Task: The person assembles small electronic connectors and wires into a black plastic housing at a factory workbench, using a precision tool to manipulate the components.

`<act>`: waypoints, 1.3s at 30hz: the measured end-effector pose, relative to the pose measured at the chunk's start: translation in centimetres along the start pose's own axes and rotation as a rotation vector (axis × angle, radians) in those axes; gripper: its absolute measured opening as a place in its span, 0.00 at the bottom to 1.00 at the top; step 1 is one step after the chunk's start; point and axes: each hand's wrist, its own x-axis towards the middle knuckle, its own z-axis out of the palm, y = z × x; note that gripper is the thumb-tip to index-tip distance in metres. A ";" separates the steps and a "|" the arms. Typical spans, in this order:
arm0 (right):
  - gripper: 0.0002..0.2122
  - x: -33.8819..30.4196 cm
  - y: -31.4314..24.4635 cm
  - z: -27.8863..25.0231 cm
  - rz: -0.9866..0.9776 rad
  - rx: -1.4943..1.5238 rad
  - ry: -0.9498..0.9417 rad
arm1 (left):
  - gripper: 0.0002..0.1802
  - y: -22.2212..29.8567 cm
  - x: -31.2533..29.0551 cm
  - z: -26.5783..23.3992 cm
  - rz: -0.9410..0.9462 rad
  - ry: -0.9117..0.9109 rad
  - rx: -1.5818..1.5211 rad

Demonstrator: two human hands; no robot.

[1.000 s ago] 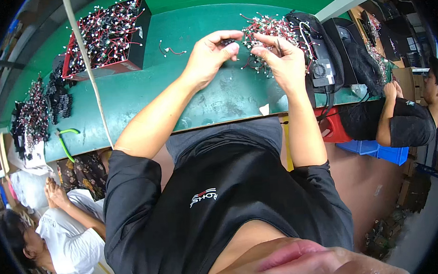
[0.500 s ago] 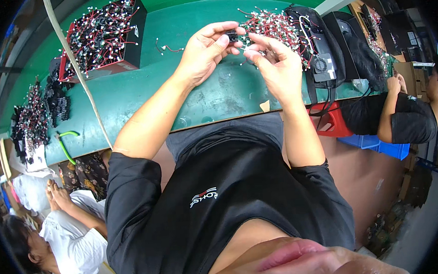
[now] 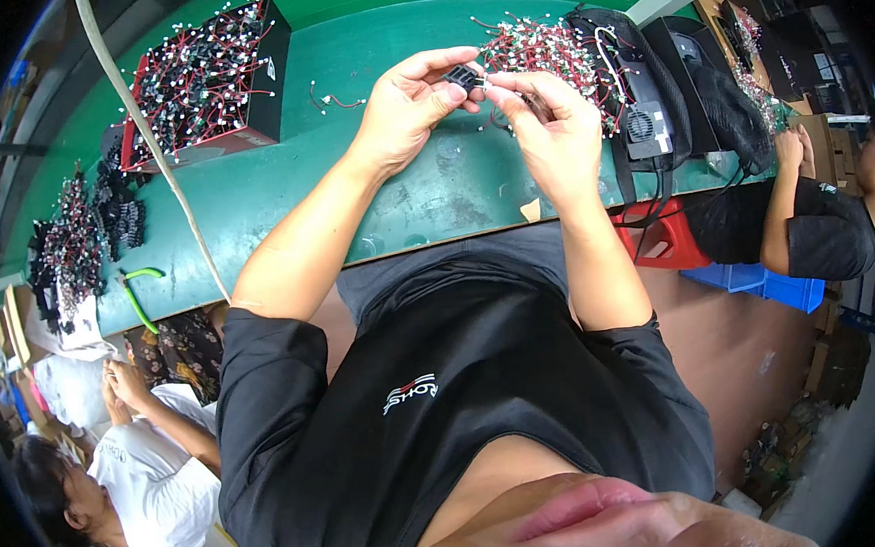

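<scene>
Over the green workbench (image 3: 433, 204) my two hands meet, fingertips nearly touching. My left hand (image 3: 407, 110) is closed, pinching a small black plastic part with ridges (image 3: 463, 77) between thumb and fingers. On its right, my right hand (image 3: 564, 130) is closed too, with thumb and forefinger at a small white connector (image 3: 486, 84) right beside the black part. Whether the connector sits inside the part cannot be made out. Behind my fingers lies a pile of red and black wires with white connectors (image 3: 534, 47).
A box (image 3: 271, 83) heaped with wired parts stands at the back left. Left of it lie black parts (image 3: 118, 208) and green-handled pliers (image 3: 136, 292). A pale cord (image 3: 153, 130) hangs in front. A black bag (image 3: 662, 89) lies right. Co-workers sit on both sides.
My left hand has turned the black part so more of its ridged face shows. My right fingertips have closed in on the white connector beside it.
</scene>
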 end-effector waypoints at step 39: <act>0.04 0.1 0.3 0.4 -0.100 -0.241 0.091 | 0.17 0.0 -0.4 0.9 0.257 0.003 0.580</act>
